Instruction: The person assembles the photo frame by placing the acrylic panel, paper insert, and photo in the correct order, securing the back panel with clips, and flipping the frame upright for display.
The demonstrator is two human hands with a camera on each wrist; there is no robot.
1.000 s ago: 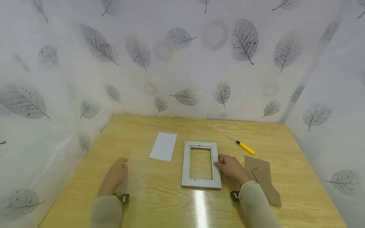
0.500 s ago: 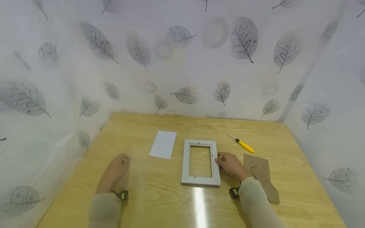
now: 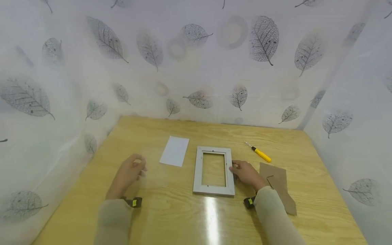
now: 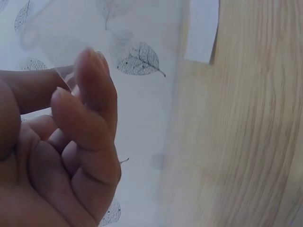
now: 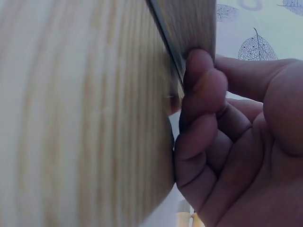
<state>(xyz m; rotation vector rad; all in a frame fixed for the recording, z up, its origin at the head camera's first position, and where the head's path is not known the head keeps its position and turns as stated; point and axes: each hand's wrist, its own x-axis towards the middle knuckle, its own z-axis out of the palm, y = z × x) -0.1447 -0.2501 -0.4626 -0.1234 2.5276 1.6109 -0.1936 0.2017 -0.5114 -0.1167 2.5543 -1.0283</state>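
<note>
My left hand [image 3: 130, 173] is raised over the left part of the table. Between its thumb and bent fingers it pinches a clear sheet [image 4: 52, 42], which shows only faintly, by its pale edge, in the left wrist view. My right hand [image 3: 247, 173] holds the right edge of a white picture frame [image 3: 198, 170], thumb on top and fingers against the outer side. The frame lies on the table with small dark tabs round its opening, and bare wood shows through. In the right wrist view the frame's side [image 5: 196, 28] rises from the fingertips.
White paper [image 3: 175, 151] lies left of the frame. A yellow-handled screwdriver [image 3: 262, 156] rests at the back right. The brown backing board [image 3: 278, 185] with its stand lies by my right forearm. Leaf-patterned sheeting [image 3: 199, 68] encloses the table's back and sides.
My left hand has moved right and a little away from me, its fingers turning toward the frame. The right hand keeps its hold on the frame's edge. The head view has tilted slightly.
</note>
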